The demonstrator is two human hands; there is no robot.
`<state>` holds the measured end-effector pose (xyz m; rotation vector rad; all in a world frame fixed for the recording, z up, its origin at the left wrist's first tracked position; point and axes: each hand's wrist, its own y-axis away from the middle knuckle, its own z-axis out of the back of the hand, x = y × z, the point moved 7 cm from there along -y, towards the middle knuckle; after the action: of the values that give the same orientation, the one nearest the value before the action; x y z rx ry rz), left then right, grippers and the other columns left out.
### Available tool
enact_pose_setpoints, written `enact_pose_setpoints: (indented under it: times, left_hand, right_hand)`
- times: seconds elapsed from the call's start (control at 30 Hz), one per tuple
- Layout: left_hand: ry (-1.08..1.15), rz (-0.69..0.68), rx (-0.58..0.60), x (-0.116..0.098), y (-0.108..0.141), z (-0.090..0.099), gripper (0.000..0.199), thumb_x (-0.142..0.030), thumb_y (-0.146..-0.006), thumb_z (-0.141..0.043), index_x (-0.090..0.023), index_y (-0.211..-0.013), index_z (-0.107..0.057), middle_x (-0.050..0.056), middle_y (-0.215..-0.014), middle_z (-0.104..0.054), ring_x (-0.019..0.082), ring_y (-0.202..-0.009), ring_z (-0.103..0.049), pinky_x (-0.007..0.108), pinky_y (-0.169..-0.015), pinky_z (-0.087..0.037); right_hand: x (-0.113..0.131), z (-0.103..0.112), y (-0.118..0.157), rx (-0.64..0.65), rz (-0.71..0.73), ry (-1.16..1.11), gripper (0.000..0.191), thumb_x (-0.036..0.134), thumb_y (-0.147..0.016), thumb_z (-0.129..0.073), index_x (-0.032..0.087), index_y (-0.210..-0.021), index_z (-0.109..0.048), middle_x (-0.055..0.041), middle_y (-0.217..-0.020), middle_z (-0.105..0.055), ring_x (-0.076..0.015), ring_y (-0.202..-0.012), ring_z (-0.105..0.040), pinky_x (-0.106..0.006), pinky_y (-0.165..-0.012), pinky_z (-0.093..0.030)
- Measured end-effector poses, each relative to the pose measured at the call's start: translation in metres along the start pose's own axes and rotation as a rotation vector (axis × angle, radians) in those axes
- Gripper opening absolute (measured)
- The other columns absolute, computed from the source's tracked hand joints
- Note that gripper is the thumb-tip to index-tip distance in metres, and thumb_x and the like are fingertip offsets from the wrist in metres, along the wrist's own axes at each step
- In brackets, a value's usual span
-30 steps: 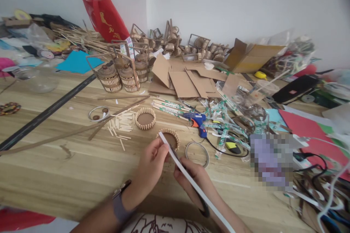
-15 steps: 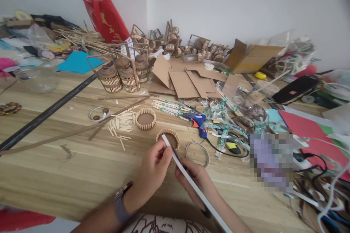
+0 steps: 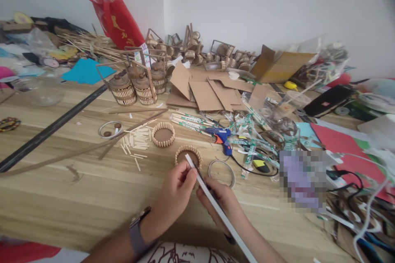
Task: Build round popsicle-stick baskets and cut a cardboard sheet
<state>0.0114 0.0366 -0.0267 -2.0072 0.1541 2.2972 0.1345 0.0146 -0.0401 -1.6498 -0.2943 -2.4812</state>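
Note:
My left hand (image 3: 182,183) pinches the upper end of a long white strip (image 3: 220,213). The strip slants down to the bottom edge, with a dark edge along part of it. Lower down, my right hand (image 3: 220,197) wraps round the strip from the right, its fingers partly hidden. Just beyond my left fingertips stands a round tray edged with short sticks (image 3: 179,157), partly covered by the strip. A second such tray (image 3: 163,135) lies behind it to the left. A silver ring (image 3: 233,181) is right of the near tray.
Loose short sticks (image 3: 140,140) lie left of the trays. A blue glue gun (image 3: 225,136) with a cable rests to the right. Cardboard pieces (image 3: 202,94) and small stick-sided baskets (image 3: 123,90) stand farther back. Red paper (image 3: 333,139) and cables are at the right.
The whole view has shifted slightly left. Both hands keep their hold on the strip, its upper end a little lower and to the right against the near tray.

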Motion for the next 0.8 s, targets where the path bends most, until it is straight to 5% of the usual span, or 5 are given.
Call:
enact_pose_setpoints:
  times: [0.37,0.5,0.63,0.8]
  left_hand:
    - [0.103,0.002,0.071,0.002,0.004,-0.009,0.033,-0.043,-0.089,-0.047,-0.022,-0.065,-0.040,-0.006,-0.058,-0.035,0.011,-0.054,-0.034,0.023,-0.050,-0.029]
    - [0.130,0.019,0.047,0.005,0.003,-0.006,0.034,-0.043,-0.090,-0.048,-0.021,-0.065,-0.042,-0.006,-0.057,-0.038,0.011,-0.053,-0.037,0.023,-0.051,-0.030]
    - [0.189,0.035,0.015,0.003,0.000,-0.003,0.032,-0.042,-0.088,-0.050,-0.021,-0.065,-0.044,-0.005,-0.057,-0.043,0.010,-0.052,-0.038,0.022,-0.050,-0.032]
    - [0.272,0.064,-0.004,0.003,-0.002,-0.002,0.027,-0.041,-0.083,-0.057,-0.019,-0.070,-0.048,-0.005,-0.059,-0.047,0.009,-0.051,-0.042,0.021,-0.048,-0.035]
  right_hand:
    - [-0.005,0.010,0.002,-0.120,0.014,0.109,0.029,0.044,-0.083,-0.058,0.020,-0.067,-0.056,0.0042,-0.054,-0.045,-0.0104,-0.049,-0.041,-0.020,-0.046,-0.034]
    - [-0.004,0.041,0.001,-0.212,-0.003,0.259,0.033,0.050,-0.081,-0.057,0.022,-0.066,-0.055,0.0035,-0.052,-0.045,-0.0134,-0.048,-0.045,-0.023,-0.046,-0.035]
    - [-0.014,0.088,0.017,-0.317,-0.019,0.584,0.030,0.050,-0.081,-0.057,0.021,-0.087,-0.062,0.0011,-0.055,-0.057,-0.0183,-0.049,-0.055,-0.028,-0.051,-0.041]
    - [-0.056,0.125,0.043,-0.186,-0.046,0.784,0.036,0.033,-0.083,-0.049,0.022,-0.115,-0.064,-0.0100,-0.097,-0.075,-0.0238,-0.074,-0.071,-0.036,-0.069,-0.053]
